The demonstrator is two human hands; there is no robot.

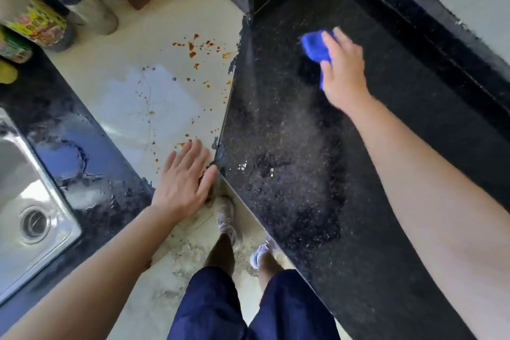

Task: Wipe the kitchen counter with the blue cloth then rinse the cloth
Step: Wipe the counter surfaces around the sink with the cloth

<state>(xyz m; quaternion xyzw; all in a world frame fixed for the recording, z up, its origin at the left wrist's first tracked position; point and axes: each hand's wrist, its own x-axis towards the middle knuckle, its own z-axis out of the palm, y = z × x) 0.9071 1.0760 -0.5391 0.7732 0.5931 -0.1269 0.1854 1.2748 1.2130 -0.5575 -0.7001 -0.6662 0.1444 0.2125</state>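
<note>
1. Cloth first: the blue cloth (315, 46) lies on the black speckled counter (289, 130) at the far right of the scene, close to the raised black ledge (430, 36) along the wall.
2. It sits under the right hand (343, 69), which presses down on it; the bunched blue fabric sticks out past the fingertips on the far-left side, and a thin strip shows along the left edge of the palm.
3. That hand is spread flat, palm down, fingers nearly straight and close together, not curled into a fist. It looks blurred, so the thumb cannot be made out.
4. The left hand (185, 178) is open too, fingers splayed, and holds nothing. It rests palm down at the near corner where the black counter meets the pale tiled section (154, 96), with its thumb against the counter's edge.
5. Orange-red splatters (198, 48) dot the pale section between the two hands, well apart from the cloth.
6. A greyish smeared patch (298, 141) marks the black counter on the near side of the cloth.
7. A steel sink (19, 174) with its drain sits at the near left, well apart from the cloth.
8. Bottles and jars (41, 22) stand at the far left.
</note>
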